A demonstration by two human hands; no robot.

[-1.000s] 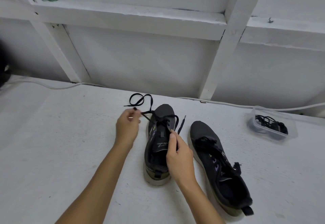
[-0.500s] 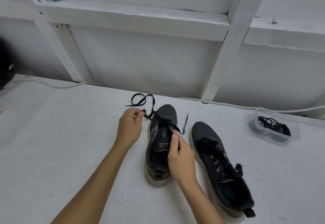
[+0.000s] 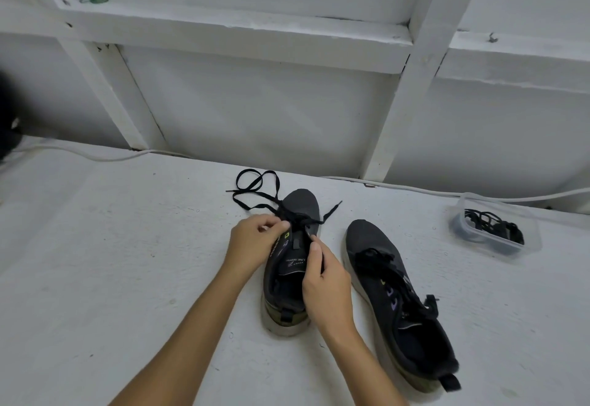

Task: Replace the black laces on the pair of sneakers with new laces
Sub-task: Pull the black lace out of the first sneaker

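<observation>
Two black sneakers lie on a white surface. The left sneaker has most of its black lace pulled out, looping on the surface beyond the toe, with one end to the toe's right. My left hand pinches the lace at the shoe's left eyelets near the toe. My right hand pinches the shoe's right eyelet edge or the lace there. The right sneaker stays fully laced and untouched.
A clear plastic container holding black laces sits at the far right. A white cable runs along the back edge under a white framed wall. A dark object is at the far left.
My left hand moved right, closer to the toe eyelets. My right hand slid forward along the shoe. The lace's short end now lies further out to the toe's right.
</observation>
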